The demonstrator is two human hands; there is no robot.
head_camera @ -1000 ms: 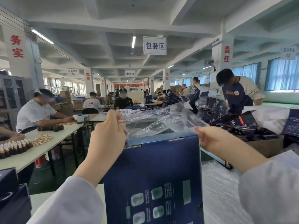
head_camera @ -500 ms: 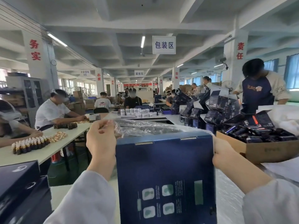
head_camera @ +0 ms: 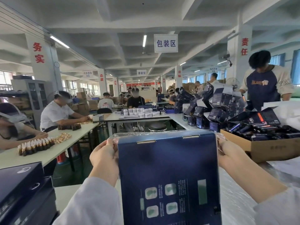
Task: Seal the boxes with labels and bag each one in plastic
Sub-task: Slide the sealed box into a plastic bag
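A tall dark blue box [head_camera: 168,168] stands upright right in front of me, its printed back panel facing me. A clear plastic bag [head_camera: 129,135] lies over its top edge and hangs a little down both sides. My left hand [head_camera: 103,155] pinches the bag's edge at the box's upper left corner. At the upper right corner my right hand [head_camera: 227,155] grips the bag's other edge against the box side.
Stacked dark blue boxes [head_camera: 24,189] sit at my lower left. A cardboard carton [head_camera: 267,146] of dark small packages stands to my right, with a pile of open small boxes [head_camera: 215,109] behind it. Plastic sheeting [head_camera: 240,195] covers the table. Several workers sit at long tables [head_camera: 53,143] on the left.
Both hands have come down from above the box to its upper corners, drawing the bag's mouth down over the box top. The bag was held open above the box before.
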